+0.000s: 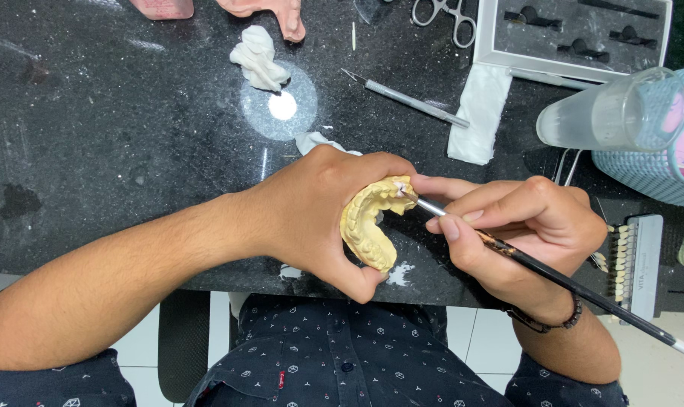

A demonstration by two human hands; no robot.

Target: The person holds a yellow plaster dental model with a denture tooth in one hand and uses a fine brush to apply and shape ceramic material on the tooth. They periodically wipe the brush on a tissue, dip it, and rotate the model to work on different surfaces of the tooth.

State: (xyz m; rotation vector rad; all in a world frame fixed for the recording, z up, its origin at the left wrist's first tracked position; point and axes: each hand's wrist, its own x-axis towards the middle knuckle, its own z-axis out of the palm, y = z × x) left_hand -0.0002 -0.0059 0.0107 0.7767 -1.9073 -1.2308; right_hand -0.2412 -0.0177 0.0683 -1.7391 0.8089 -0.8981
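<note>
Honestly, left hand (319, 218) gripping the cast (368, 226) tight and right hand (519, 226) pinching the brush (560, 280) low looks right; go with light dabs.

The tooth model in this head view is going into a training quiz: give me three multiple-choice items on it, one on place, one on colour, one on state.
1. Where is the tooth model?
A. in the left hand
B. flat on the table
C. inside the clear cup

2. What colour is the model?
A. blue
B. pale yellow
C. black

3. What is the right hand doing with the brush?
A. leaving it on the table
B. holding it in a pen-like grip, tip at the model's front teeth
C. dipping it into the cup

Answers: 1 A, the fingers wrap the model above the dark table; 2 B, its cast is pale yellow; 3 B, the tip meets the model.
</note>
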